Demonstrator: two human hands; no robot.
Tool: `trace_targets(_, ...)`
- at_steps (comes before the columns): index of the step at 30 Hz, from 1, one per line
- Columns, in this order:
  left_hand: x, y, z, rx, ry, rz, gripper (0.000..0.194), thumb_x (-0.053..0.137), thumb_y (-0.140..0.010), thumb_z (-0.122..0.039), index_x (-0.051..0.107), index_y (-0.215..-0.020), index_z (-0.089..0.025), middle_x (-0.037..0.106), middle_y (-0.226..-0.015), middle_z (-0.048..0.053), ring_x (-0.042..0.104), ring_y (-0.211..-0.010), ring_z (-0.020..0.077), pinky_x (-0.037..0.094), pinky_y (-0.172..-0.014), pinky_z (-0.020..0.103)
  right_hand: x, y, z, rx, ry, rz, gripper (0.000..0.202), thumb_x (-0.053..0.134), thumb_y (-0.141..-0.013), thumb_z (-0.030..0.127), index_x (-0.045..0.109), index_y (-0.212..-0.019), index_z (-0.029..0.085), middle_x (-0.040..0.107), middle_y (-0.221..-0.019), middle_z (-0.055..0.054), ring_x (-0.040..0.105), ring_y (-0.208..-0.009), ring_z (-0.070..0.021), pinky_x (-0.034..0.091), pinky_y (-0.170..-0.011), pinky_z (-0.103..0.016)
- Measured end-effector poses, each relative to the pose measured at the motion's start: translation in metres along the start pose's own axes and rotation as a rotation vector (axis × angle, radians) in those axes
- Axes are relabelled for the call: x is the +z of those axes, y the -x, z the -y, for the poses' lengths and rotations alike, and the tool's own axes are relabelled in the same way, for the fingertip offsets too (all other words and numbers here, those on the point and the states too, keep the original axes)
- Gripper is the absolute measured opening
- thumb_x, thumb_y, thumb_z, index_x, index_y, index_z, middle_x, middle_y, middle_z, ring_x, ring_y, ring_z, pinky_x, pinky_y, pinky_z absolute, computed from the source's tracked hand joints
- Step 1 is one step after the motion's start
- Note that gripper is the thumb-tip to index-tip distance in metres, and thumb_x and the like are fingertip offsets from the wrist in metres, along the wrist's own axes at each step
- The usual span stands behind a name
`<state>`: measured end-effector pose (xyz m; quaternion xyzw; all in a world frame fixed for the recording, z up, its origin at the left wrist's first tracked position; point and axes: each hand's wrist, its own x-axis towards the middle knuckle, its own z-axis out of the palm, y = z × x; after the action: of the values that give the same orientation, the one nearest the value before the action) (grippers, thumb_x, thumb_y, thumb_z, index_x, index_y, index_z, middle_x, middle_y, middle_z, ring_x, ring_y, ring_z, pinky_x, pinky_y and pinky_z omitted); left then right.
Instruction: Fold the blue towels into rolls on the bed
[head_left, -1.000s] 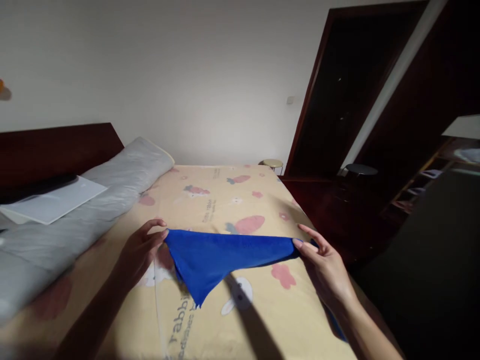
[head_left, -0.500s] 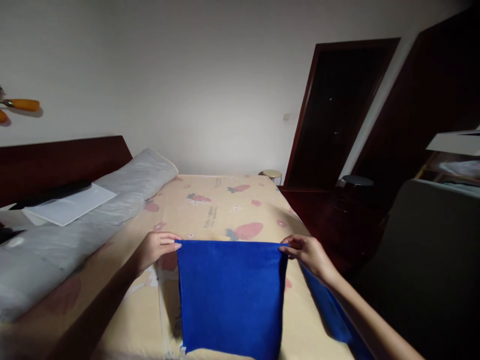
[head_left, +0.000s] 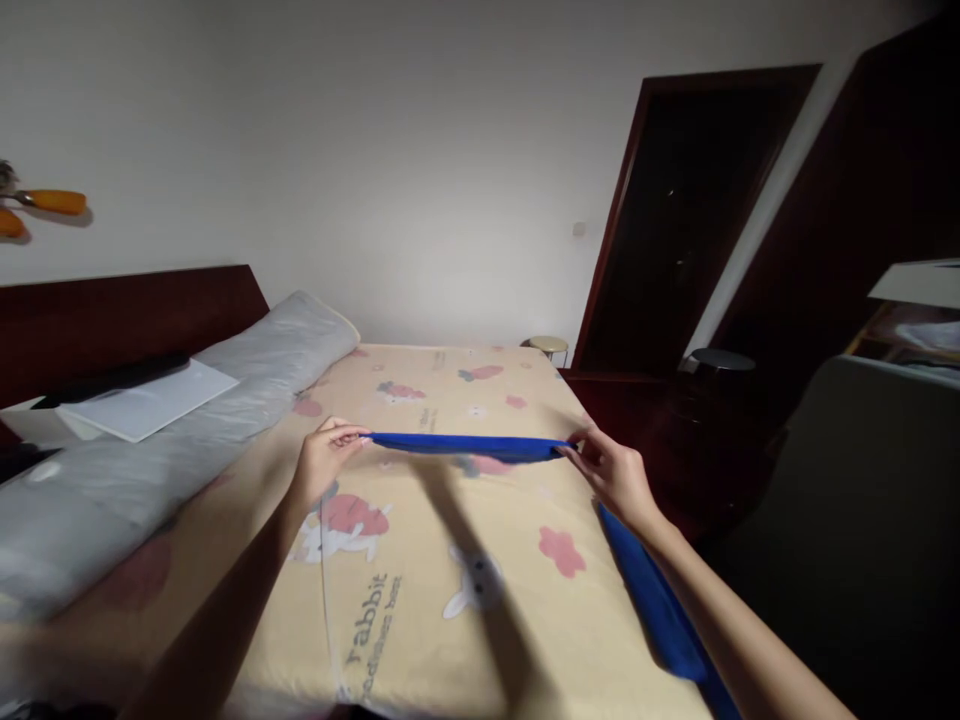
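Observation:
A blue cloth (head_left: 465, 446) is stretched between my hands above the bed and shows as a thin, nearly level band. My left hand (head_left: 330, 455) pinches its left end, with fingers pressed together. At its right end, my right hand (head_left: 609, 475) pinches the corner. Beneath lies a yellow bed sheet (head_left: 420, 640) printed with rabbits, strawberries and flowers. A second piece of blue cloth (head_left: 660, 600) lies along the bed's right edge, partly hidden by my right forearm.
On the left, a grey rolled quilt (head_left: 277, 350) carries a white flat board (head_left: 154, 400) near the dark headboard (head_left: 135, 310). Beyond the bed's right side stand a pale stool (head_left: 549, 344), a dark stool (head_left: 724, 360) and a grey panel (head_left: 855, 500).
The blue cloth hung down as a broad square before; now it is a narrow band. Both hands have risen and moved away, still gripping its ends, and the sheet's print shows below.

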<state>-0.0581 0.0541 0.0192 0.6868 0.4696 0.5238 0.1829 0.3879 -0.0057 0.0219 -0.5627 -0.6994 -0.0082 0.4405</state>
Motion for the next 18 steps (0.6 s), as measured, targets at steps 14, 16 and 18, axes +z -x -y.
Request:
trace_targets(14,0.103,0.250,0.176,-0.368,-0.256,0.601,0.008,0.072,-0.068,-0.025,0.070,-0.063,-0.020,0.054,-0.067,0.000,0.054,-0.067,0.0153,0.045,-0.068,0.029,0.129,0.228,-0.080,0.265,0.167,0.875,0.026,0.049,-0.072,0.011,0.066,-0.090,0.018,0.073,-0.085,-0.007,0.068,-0.084,-0.0242,0.042,-0.072,-0.029)
trace_targets(16,0.101,0.254,0.188,-0.346,-0.320,0.675,0.005,0.069,-0.070,-0.018,0.071,-0.065,-0.020,0.055,-0.069,0.000,0.055,-0.070,0.0150,0.045,-0.072,0.028,0.133,0.239,-0.086,0.233,0.180,0.918,0.028,0.048,-0.075,0.011,0.066,-0.096,0.017,0.072,-0.087,-0.008,0.067,-0.084,-0.0236,0.041,-0.073,-0.028)
trace_targets(18,0.098,0.249,0.192,-0.319,-0.338,0.711,0.005,0.069,-0.069,-0.016,0.071,-0.066,-0.020,0.058,-0.072,0.000,0.056,-0.073,0.0153,0.046,-0.075,0.029,0.133,0.242,-0.089,0.193,0.188,0.934,0.029,0.046,-0.076,0.010,0.067,-0.095,0.017,0.071,-0.084,-0.007,0.067,-0.081,-0.0228,0.041,-0.073,-0.028)
